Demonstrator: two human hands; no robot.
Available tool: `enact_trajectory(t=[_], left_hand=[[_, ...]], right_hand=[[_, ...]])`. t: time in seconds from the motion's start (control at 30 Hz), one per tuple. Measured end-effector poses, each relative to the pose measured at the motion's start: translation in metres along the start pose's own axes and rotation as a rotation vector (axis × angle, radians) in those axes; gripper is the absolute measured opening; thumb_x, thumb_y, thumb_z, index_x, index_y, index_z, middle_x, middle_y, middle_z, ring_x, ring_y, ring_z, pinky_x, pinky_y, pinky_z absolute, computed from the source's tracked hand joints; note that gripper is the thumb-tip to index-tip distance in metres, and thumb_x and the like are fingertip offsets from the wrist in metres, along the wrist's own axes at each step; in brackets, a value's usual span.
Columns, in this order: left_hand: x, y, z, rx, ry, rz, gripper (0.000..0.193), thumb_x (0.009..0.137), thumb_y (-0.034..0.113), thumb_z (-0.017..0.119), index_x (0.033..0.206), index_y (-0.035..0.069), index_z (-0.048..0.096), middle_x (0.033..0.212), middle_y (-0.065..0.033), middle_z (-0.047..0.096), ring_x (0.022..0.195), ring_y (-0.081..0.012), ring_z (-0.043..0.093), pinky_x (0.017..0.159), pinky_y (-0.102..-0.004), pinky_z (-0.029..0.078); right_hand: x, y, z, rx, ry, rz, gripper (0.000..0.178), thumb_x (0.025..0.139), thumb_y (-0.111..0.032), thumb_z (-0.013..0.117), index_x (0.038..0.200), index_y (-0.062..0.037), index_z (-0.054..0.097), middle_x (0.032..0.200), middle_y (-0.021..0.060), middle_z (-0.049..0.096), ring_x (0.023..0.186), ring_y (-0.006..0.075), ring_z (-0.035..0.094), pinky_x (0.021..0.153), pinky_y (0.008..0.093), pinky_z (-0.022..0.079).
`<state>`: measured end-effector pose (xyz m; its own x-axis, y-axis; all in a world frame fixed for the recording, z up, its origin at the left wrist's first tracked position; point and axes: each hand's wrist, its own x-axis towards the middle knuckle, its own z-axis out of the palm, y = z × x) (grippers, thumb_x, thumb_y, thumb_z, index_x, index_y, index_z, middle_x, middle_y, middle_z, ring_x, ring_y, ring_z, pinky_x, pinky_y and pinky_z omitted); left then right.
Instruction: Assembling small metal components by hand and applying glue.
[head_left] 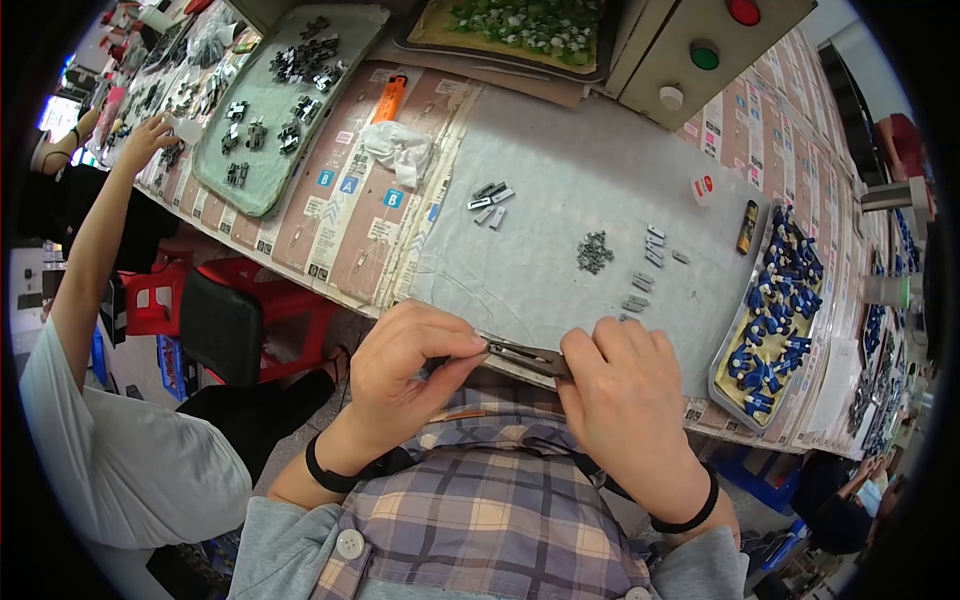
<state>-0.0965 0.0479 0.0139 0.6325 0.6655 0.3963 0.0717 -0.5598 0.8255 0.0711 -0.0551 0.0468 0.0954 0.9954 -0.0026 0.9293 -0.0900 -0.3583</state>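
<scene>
Plaid apron (500, 500) sits closest on my feed; just beyond, the right hand (622, 395) clasps a brown tweezer-like tool (535, 358), the left hand (412, 365) pinching at its tip. I judge it light, stiff, springy: grip behind the tips.

1 red button (745, 11), 1 green button (704, 54); a white cloth (402, 152) beside an orange item (390, 99) — kind unclear.
</scene>
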Motion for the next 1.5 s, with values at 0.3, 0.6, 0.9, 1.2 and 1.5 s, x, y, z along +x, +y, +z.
enact_trajectory(t=[0.3, 0.6, 0.9, 1.2, 1.5], left_hand=[[0.001, 0.003, 0.0, 0.023, -0.022, 0.022, 0.022, 0.061, -0.006, 0.069, 0.078, 0.004, 0.059, 0.075, -0.0058, 0.061, 0.068, -0.0189, 0.058, 0.059, -0.0272, 0.043], [0.002, 0.003, 0.002, 0.067, -0.072, 0.041, 0.021, 0.061, -0.005, 0.069, 0.076, 0.004, 0.059, 0.074, -0.0062, 0.061, 0.067, -0.0194, 0.058, 0.059, -0.0273, 0.043], [0.002, -0.001, -0.001, -0.036, -0.192, -0.047, 0.017, 0.063, -0.003, 0.069, 0.075, 0.004, 0.06, 0.074, -0.0057, 0.062, 0.066, -0.019, 0.058, 0.058, -0.027, 0.044], [-0.002, -0.01, -0.005, -0.353, -0.278, -0.302, 0.014, 0.067, -0.005, 0.067, 0.078, 0.001, 0.061, 0.079, -0.0071, 0.063, 0.073, -0.0153, 0.06, 0.065, -0.0244, 0.046], [-0.011, -0.022, 0.004, -0.95, -0.258, -0.553, 0.015, 0.075, -0.008, 0.06, 0.088, -0.003, 0.058, 0.092, -0.0093, 0.059, 0.084, -0.0128, 0.057, 0.075, -0.0234, 0.047]], right_hand=[[-0.002, 0.002, -0.002, -0.036, 0.016, -0.037, 0.017, 0.063, -0.012, 0.064, 0.072, -0.0088, 0.05, 0.067, 0.0043, 0.043, 0.066, 0.0195, 0.045, 0.06, 0.0318, 0.032], [-0.006, 0.007, -0.003, -0.086, -0.042, -0.094, 0.005, 0.065, -0.007, 0.053, 0.069, -0.0068, 0.05, 0.061, 0.005, 0.046, 0.059, 0.0191, 0.048, 0.054, 0.0301, 0.035], [-0.011, 0.014, 0.002, -0.02, -0.125, -0.118, 0.005, 0.066, -0.007, 0.054, 0.07, -0.0061, 0.051, 0.059, 0.0051, 0.049, 0.056, 0.0198, 0.052, 0.05, 0.0307, 0.039], [-0.01, 0.018, 0.003, 0.196, -0.239, -0.069, 0.011, 0.07, -0.011, 0.058, 0.078, -0.0046, 0.054, 0.066, 0.0085, 0.055, 0.063, 0.0249, 0.056, 0.055, 0.0353, 0.044], [-0.004, 0.019, 0.002, 0.486, -0.503, 0.083, 0.017, 0.079, -0.019, 0.055, 0.085, -0.0038, 0.057, 0.07, 0.0141, 0.058, 0.066, 0.0319, 0.056, 0.056, 0.0388, 0.043]])
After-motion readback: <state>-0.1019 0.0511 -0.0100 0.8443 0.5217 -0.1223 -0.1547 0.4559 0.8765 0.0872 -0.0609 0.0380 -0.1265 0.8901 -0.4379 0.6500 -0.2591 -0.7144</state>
